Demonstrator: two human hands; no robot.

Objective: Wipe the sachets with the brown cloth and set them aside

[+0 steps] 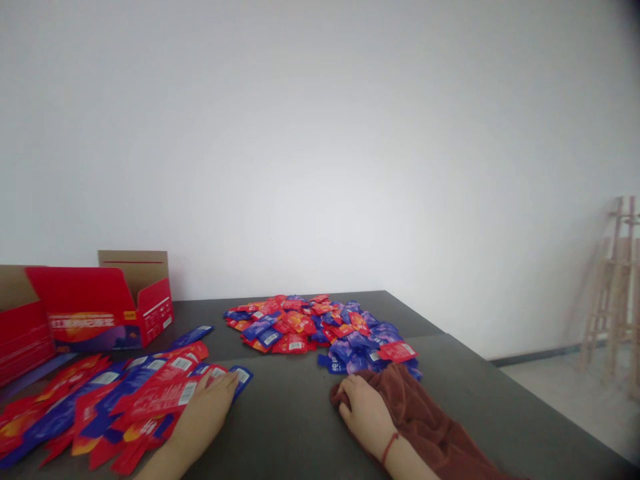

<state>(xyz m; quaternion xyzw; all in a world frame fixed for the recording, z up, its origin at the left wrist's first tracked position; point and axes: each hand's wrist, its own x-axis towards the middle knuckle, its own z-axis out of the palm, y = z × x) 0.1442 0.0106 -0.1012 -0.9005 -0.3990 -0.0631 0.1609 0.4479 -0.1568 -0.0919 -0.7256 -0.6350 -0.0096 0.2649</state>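
At the right edge of a loose pile of long red and blue packets (145, 393), my left hand (213, 400) has its fingers closed over the nearest ones. A blue packet (243, 377) sticks out past the fingertips; the hand covers the rest of it. My right hand (367, 410), with a red cord around its wrist, is curled on a bunched brown cloth (425, 413). The cloth lies on the table and touches the near side of a heap of smaller-looking red and blue packets (320, 327).
Two open red cardboard boxes, a nearer one (23, 340) and one with printed sides (93, 310), stand at the left. The dark table (287, 420) has its right edge running diagonally. A white wall (320, 147) rises behind. Wooden easels (613, 287) stand on the floor at far right.
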